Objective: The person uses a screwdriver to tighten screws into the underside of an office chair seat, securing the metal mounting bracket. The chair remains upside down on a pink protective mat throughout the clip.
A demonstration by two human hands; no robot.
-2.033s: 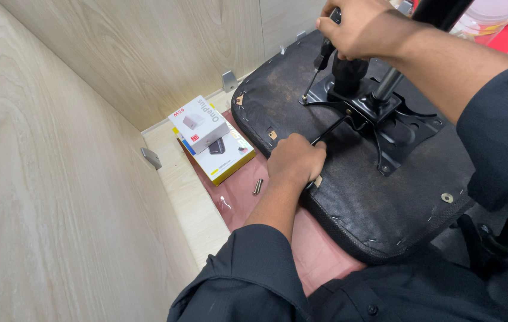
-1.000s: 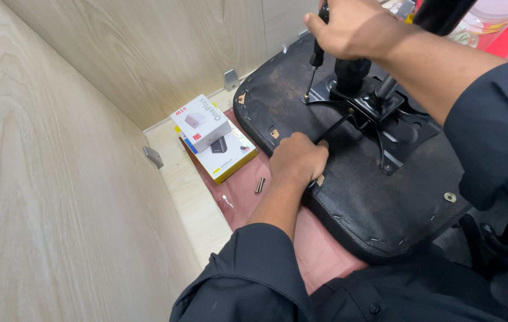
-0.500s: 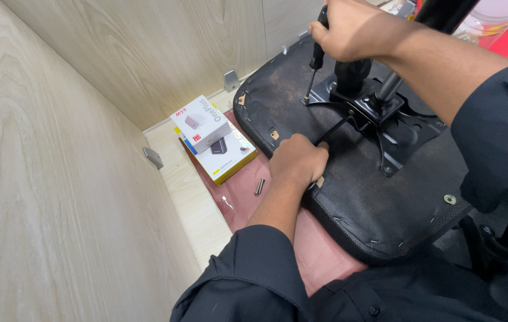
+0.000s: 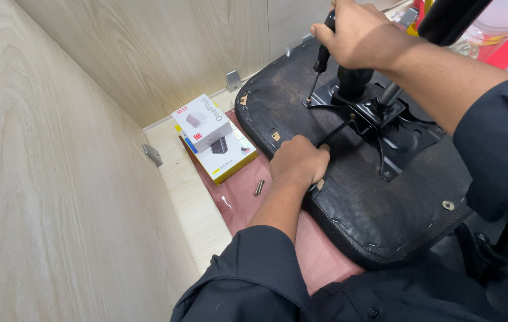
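Wood walls (image 4: pixel 117 53) crowd 9 o'clock; left hand (image 4: pixel 299 162) fisted on seat (image 4: pixel 373 209) edge, right hand (image 4: pixel 355 33) clamped on screwdriver (image 4: pixel 319 62) at 12.

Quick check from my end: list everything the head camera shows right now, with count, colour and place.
Chair seat: 1, black, upside down, centre right.
Metal bracket: 1, black, bolted on the seat's underside.
Screwdriver: 1, black handle, upright, tip at the bracket's corner.
Lever rod: 1, black, running from the bracket toward the left hand.
Boxes: 2, white on top of a yellow-edged one, stacked by the wall.
Loose bolt: 1, silver, on the reddish mat.
Reddish mat: 1, under the seat and boxes.
Shelf brackets: 2, grey, on the wooden panels.
Wooden panels: pale, left and rear.
Left hand: fist resting on the seat's edge.
Right hand: grip closed around the screwdriver handle.
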